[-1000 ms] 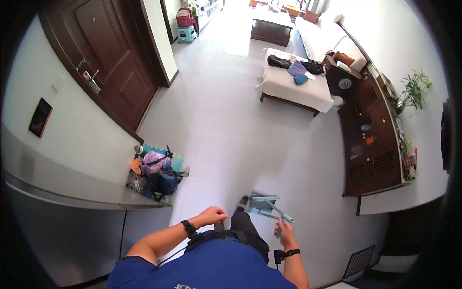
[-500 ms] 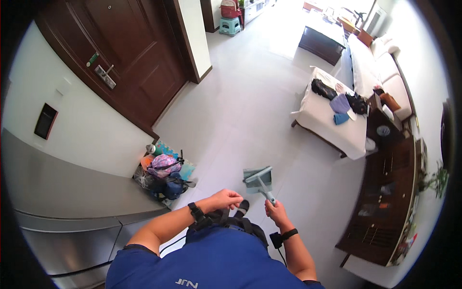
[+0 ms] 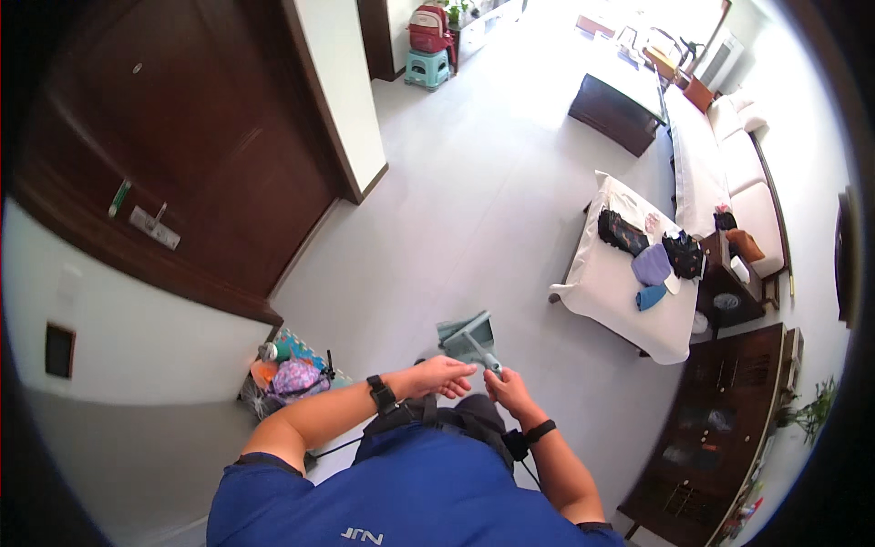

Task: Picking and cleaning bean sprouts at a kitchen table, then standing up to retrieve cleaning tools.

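My right hand [image 3: 512, 392] is closed round the upper end of a pale grey-green handle [image 3: 488, 359]. Below it hangs a dustpan [image 3: 471, 343] of the same colour, and a straight bar joined to a handle lies across its face, like a small T-shaped brush or scraper. Whether the two are separate pieces I cannot tell. Just left of the handle is my left hand [image 3: 445, 375], its fingers loosely bent and apart, with nothing visible in them. The fingertips come close to the handle; contact is not clear.
Bags [image 3: 299, 378] lie on a patterned mat by the left wall, near the brown door [image 3: 210, 146]. At right stand a cloth-covered bench [image 3: 620, 314] with clothes and bags on it, and a dark cabinet [image 3: 720, 392]. A low table [image 3: 615, 114] is farther off.
The view has shifted forward and turned. My left hand has loosened from a pinch and come nearer my right hand. The dustpan, still in my right hand, sits a little further left.
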A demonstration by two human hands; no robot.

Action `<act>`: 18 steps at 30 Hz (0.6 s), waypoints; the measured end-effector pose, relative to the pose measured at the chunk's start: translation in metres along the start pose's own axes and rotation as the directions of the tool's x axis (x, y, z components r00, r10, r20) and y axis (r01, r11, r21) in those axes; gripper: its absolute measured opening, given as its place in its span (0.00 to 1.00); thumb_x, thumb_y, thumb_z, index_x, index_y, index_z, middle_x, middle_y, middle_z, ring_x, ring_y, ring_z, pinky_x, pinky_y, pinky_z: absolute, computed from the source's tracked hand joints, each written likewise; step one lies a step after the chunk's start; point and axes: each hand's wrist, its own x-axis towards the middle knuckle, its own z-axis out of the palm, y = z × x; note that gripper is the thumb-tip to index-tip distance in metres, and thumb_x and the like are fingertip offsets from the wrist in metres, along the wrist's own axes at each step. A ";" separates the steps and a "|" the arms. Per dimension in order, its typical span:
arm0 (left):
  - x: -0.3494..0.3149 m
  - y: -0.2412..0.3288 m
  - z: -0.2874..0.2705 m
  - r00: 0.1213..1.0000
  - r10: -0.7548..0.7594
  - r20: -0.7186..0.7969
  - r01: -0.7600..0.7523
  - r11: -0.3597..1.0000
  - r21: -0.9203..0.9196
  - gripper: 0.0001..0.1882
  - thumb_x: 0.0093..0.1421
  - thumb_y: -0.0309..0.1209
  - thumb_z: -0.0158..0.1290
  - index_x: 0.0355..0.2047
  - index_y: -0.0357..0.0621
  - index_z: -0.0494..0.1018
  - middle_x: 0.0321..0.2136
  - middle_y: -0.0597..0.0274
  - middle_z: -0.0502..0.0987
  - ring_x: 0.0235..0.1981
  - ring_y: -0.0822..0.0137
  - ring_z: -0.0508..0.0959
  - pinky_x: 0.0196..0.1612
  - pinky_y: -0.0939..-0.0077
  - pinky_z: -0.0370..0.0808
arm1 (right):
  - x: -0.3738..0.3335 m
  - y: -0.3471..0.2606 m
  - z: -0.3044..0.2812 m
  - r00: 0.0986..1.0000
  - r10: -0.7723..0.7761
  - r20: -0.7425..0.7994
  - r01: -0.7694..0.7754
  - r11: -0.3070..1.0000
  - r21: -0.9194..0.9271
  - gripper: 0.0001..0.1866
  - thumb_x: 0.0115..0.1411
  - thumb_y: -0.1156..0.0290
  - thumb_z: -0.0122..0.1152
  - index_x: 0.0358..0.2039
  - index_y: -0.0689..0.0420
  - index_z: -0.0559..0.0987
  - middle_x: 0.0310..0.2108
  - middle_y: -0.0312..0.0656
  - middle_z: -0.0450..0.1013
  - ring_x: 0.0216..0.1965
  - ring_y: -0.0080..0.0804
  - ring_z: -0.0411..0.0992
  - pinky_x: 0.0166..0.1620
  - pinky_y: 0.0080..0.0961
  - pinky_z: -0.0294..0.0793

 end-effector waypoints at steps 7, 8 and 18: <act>0.055 0.144 -0.051 0.993 -0.113 0.023 0.114 0.989 -0.093 0.22 0.66 0.49 0.52 0.45 0.42 0.71 0.37 0.59 0.76 0.36 0.69 0.80 0.39 0.75 0.80 | 0.120 -0.092 -0.024 0.995 -0.086 -0.049 0.081 0.993 -0.088 0.19 0.66 0.56 0.56 0.26 0.59 0.75 0.19 0.33 0.70 0.22 0.20 0.67 0.26 0.24 0.66; 0.065 0.163 -0.059 0.994 -0.106 0.010 0.106 0.986 -0.128 0.22 0.66 0.50 0.52 0.44 0.42 0.71 0.37 0.59 0.76 0.36 0.68 0.80 0.39 0.75 0.80 | 0.140 -0.099 -0.031 0.994 -0.090 -0.055 0.086 0.993 -0.079 0.19 0.66 0.56 0.56 0.26 0.59 0.75 0.19 0.33 0.70 0.22 0.20 0.67 0.26 0.24 0.66; 0.149 0.344 -0.127 0.991 -0.066 -0.119 0.037 0.973 -0.230 0.17 0.65 0.43 0.55 0.39 0.40 0.72 0.32 0.60 0.79 0.28 0.72 0.79 0.33 0.79 0.81 | 0.306 -0.238 -0.094 0.968 -0.185 0.169 0.240 0.879 -0.413 0.24 0.65 0.51 0.54 0.31 0.63 0.77 0.28 0.54 0.76 0.34 0.54 0.76 0.36 0.44 0.72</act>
